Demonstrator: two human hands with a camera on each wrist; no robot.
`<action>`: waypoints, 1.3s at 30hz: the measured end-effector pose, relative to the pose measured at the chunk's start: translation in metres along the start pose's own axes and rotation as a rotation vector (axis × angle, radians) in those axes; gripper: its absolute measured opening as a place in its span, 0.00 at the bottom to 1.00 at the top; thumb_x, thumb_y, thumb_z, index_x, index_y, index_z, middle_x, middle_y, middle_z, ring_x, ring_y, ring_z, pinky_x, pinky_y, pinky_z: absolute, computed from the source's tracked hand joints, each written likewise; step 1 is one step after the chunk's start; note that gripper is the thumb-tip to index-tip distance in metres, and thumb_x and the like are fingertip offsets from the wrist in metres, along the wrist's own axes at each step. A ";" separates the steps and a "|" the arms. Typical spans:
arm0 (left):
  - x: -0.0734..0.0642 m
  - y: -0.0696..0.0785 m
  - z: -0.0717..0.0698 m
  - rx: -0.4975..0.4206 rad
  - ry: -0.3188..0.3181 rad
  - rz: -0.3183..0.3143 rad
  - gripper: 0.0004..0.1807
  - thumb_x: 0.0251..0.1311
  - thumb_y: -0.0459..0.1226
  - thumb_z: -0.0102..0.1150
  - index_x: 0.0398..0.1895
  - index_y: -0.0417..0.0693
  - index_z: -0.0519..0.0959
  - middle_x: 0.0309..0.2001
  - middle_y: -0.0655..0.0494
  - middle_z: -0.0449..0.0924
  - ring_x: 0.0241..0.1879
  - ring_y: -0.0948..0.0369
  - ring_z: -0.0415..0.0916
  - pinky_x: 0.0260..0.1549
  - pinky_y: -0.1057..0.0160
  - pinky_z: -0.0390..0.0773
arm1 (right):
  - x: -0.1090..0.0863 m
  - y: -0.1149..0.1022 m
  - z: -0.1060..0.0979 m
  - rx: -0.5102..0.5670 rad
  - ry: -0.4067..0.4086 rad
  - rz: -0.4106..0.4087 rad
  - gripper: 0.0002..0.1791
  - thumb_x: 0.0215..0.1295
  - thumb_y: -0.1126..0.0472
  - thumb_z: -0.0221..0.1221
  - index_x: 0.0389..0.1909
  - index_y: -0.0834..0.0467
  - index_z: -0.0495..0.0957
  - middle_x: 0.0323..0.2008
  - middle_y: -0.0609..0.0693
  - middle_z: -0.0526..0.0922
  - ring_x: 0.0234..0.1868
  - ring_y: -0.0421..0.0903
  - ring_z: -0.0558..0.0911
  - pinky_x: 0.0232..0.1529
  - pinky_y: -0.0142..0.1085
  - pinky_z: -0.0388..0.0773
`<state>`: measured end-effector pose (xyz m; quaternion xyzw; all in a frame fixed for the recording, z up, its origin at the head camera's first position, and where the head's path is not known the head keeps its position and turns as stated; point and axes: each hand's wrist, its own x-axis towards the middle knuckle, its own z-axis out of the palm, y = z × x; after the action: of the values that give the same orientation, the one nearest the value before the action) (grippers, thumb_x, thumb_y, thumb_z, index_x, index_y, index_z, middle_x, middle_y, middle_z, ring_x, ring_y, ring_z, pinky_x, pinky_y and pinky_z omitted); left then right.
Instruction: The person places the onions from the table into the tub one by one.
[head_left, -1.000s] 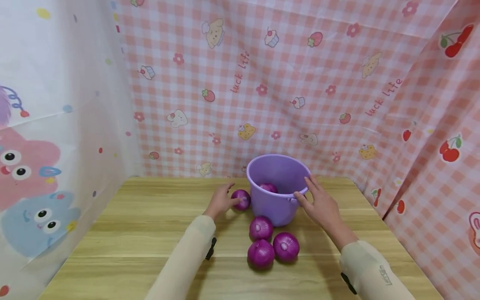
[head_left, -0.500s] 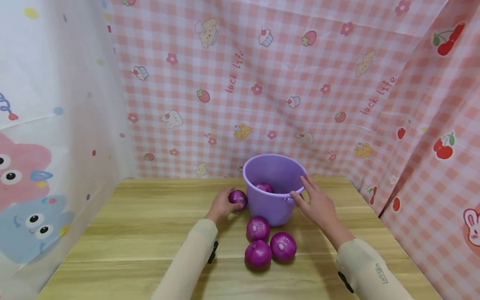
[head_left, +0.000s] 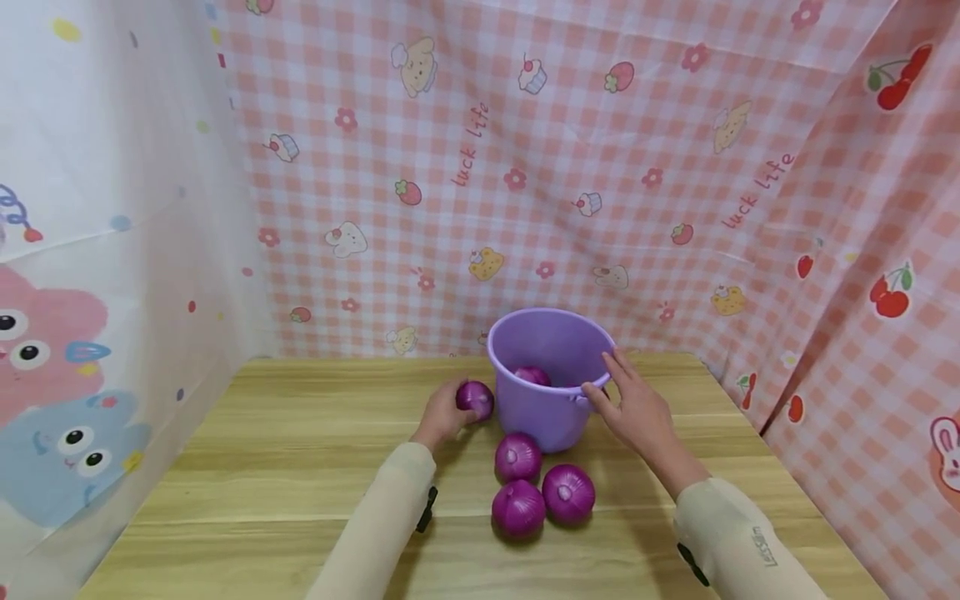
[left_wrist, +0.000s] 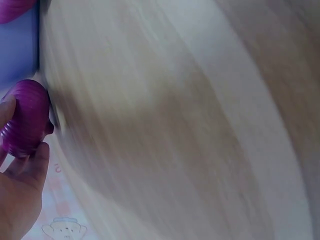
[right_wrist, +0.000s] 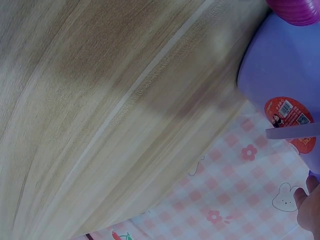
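Observation:
My left hand (head_left: pixel 441 417) holds a purple onion (head_left: pixel 477 401) just left of a purple bucket (head_left: pixel 536 421). Thumb and fingers close round that onion (left_wrist: pixel 29 112) in the left wrist view. On the bucket's right side, my right hand (head_left: pixel 639 412) rests its spread, fairly straight fingers and thumb against the rim. Only the fingertips of the right hand (right_wrist: pixel 310 207) enter the right wrist view. Inside the bucket lies another onion (head_left: pixel 532 376), partly hidden by the front wall. Three more sit in front: one onion (head_left: pixel 517 457) by the base, an onion (head_left: pixel 519 509) nearer, and an onion (head_left: pixel 568 493) to the right.
All of this stands on a wood-grain table (head_left: pixel 300 467). Behind it hangs a pink checked cloth (head_left: pixel 450 225), with a white printed cloth (head_left: pixel 165 275) at the left. The bucket's outer side carries a red label (right_wrist: pixel 285 107) and a handle strip (right_wrist: pixel 295 131).
My left hand has closed round the onion beside the bucket, whose position is nearly the same. The right hand stays at the rim. The head view has shifted slightly.

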<state>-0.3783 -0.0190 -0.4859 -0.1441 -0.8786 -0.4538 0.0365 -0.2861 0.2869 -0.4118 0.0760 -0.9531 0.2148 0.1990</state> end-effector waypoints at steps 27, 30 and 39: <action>-0.013 0.004 -0.074 -0.131 0.092 -0.052 0.35 0.57 0.32 0.70 0.68 0.36 0.68 0.60 0.37 0.73 0.58 0.43 0.73 0.55 0.48 0.77 | -0.001 -0.003 -0.001 0.015 0.012 -0.011 0.41 0.72 0.37 0.50 0.74 0.63 0.60 0.75 0.61 0.56 0.68 0.68 0.64 0.58 0.65 0.69; -0.012 0.012 -0.082 -0.163 0.093 -0.054 0.36 0.58 0.33 0.69 0.70 0.39 0.66 0.61 0.38 0.72 0.59 0.43 0.72 0.55 0.48 0.78 | -0.001 -0.003 -0.002 0.015 0.009 -0.009 0.41 0.72 0.37 0.50 0.74 0.63 0.60 0.75 0.61 0.55 0.68 0.68 0.64 0.58 0.65 0.69; -0.005 0.039 -0.099 -0.197 0.097 -0.017 0.38 0.58 0.35 0.70 0.71 0.41 0.65 0.62 0.38 0.71 0.60 0.44 0.72 0.54 0.49 0.79 | -0.002 -0.003 -0.002 0.007 0.002 -0.003 0.41 0.72 0.37 0.50 0.74 0.63 0.60 0.75 0.62 0.56 0.68 0.69 0.65 0.58 0.66 0.69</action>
<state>-0.3687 -0.0785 -0.3980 -0.1175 -0.8283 -0.5445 0.0607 -0.2833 0.2848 -0.4098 0.0778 -0.9521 0.2179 0.2001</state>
